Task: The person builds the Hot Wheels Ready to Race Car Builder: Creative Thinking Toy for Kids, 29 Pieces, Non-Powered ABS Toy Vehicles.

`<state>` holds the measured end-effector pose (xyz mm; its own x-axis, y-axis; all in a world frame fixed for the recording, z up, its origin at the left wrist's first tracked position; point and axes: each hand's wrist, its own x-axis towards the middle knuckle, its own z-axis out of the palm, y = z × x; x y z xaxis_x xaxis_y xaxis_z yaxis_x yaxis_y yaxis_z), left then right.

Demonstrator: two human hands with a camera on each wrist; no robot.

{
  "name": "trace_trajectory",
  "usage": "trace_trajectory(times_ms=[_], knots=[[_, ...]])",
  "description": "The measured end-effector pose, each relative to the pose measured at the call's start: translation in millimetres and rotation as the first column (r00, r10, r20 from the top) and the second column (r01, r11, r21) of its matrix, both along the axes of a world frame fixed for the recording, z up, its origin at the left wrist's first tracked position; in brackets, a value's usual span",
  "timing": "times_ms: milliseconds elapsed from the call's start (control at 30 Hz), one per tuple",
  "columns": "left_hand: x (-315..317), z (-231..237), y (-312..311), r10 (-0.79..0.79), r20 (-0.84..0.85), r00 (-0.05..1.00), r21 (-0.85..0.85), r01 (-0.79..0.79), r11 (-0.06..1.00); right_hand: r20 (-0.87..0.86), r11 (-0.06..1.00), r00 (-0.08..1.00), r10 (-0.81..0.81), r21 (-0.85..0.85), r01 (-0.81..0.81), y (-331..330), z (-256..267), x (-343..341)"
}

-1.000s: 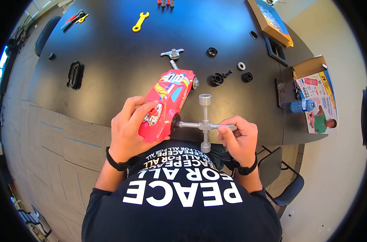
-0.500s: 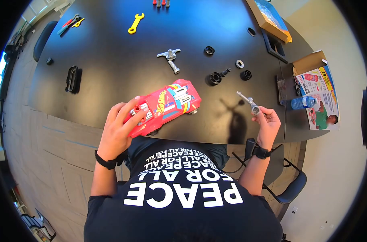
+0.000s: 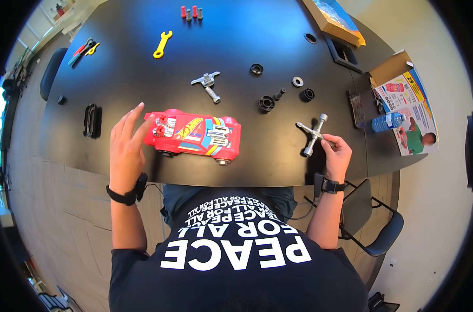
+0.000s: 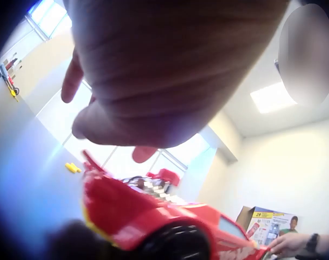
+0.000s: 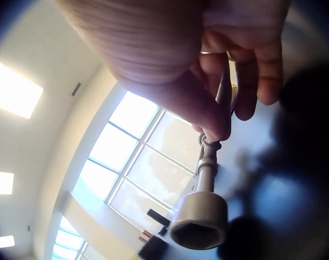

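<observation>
A red toy race car [image 3: 192,132] with a Hot Wheels decal rests on the dark table. At its left end my left hand [image 3: 126,148] is raised with fingers extended, holding nothing. In the left wrist view that palm looms above the car's body [image 4: 126,216]. Between thumb and fingers my right hand [image 3: 338,156] pinches one arm of a grey four-way lug wrench [image 3: 315,135] over the right side of the table. A hexagonal socket end of the lug wrench [image 5: 200,222] faces the camera in the right wrist view.
Behind the car lie a grey winged part [image 3: 206,79], a grey bolt [image 3: 213,95] and a yellow wrench [image 3: 162,44]. Black wheel parts [image 3: 266,104] are scattered right of centre. A water bottle [image 3: 387,122] lies by an open box [image 3: 410,112]; a black part [image 3: 92,120] is far left.
The lug wrench has come away from the car's wheel and moved right with my right hand. The car was lowered and turned sideways onto the table, and my left hand let go of it.
</observation>
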<state>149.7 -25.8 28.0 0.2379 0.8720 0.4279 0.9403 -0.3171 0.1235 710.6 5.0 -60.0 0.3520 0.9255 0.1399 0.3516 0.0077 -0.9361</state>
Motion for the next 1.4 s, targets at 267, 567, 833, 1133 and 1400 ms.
trace_trajectory(times_ms=[267, 567, 833, 1133, 1400], knots=[[99, -5, -10, -0.060, 0.227, 0.972, -0.097, 0.084, 0.992, 0.663, 0.991, 0.749, -0.008, 0.108, -0.085, 20, 37, -32], [74, -7, -32, -0.046, 0.280, 0.959, -0.179, 0.099, 0.979, 0.648, 0.842, 0.664, 0.373, 0.064, -0.535, 49, 47, -155], [39, -16, -52, 0.205, 0.329, 0.922, -0.085, -0.187, 0.979, 0.593, 0.908, 0.730, 0.339, -0.004, -0.418, 75, 30, -179], [22, -19, -48, 0.352, 0.171, 0.920, -0.233, -0.310, 0.922, 0.427, 0.847, 0.745, 0.512, -0.104, -0.522, 64, 63, -174], [49, 0, -51, 0.291, 0.841, 0.457, -0.494, 0.425, 0.759, 0.180, 0.495, 0.543, 0.820, 0.251, -0.832, 16, 94, -218]])
